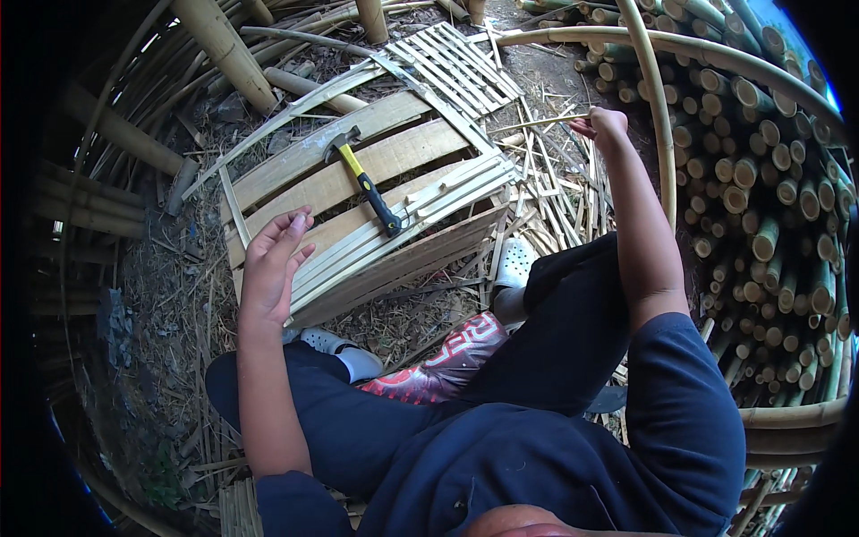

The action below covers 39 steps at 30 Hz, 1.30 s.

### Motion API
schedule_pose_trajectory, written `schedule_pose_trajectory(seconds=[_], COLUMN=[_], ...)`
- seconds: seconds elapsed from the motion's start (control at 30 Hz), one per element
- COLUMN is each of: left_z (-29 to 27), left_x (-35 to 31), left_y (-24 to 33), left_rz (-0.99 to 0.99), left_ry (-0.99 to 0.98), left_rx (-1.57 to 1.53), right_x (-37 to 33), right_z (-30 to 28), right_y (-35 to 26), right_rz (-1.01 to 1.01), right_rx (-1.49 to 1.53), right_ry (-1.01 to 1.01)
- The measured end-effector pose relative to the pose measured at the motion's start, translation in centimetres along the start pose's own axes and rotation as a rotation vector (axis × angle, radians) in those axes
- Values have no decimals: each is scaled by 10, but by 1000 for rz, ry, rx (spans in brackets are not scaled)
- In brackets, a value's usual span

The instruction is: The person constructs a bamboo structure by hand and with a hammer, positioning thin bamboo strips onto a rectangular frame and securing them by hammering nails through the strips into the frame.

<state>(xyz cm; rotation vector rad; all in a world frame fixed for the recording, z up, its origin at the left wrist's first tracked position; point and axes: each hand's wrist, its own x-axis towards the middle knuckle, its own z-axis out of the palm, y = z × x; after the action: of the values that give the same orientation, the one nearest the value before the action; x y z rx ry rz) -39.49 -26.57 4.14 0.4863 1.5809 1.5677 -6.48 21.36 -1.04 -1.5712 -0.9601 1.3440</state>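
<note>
My right hand (608,127) reaches out to the far right, its fingers closed on a thin bamboo strip (541,122) that points left toward the wooden crate. Over the crate's near left corner, my left hand (271,266) is raised with thumb and fingertips together; anything between them is too small to make out. A claw hammer (365,182) with a yellow and black handle lies on top of the crate (309,192), between my hands. Pale bamboo slats (429,202) lie side by side along the crate's near edge, and a square frame of narrow strips rests on its top.
A slatted bamboo panel (461,72) lies beyond the crate. Cut bamboo poles (752,197) are stacked high at the right, behind an upright pole (658,107). Scattered strips (573,201) cover the ground below my right hand. A printed sack (438,367) lies between my legs.
</note>
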Motion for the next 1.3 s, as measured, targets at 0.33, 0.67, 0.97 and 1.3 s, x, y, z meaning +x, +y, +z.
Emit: schedule_pose_trajectory(seconds=[0.33, 0.67, 0.97, 1.3], left_z=[24, 38, 45, 39], left_x=[-6, -7, -2, -9], left_y=[-7, -8, -8, 1], left_rz=[-39, -49, -62, -56], left_ry=[-63, -130, -176, -136], left_rx=[26, 71, 79, 57], right_x=[-11, -27, -93, -94], right_z=[3, 26, 0, 17], right_y=[49, 288, 414, 405], right_rz=[135, 649, 86, 115], right_rx=[-605, -947, -1471, -1251], right_ry=[-340, -432, -548, -236])
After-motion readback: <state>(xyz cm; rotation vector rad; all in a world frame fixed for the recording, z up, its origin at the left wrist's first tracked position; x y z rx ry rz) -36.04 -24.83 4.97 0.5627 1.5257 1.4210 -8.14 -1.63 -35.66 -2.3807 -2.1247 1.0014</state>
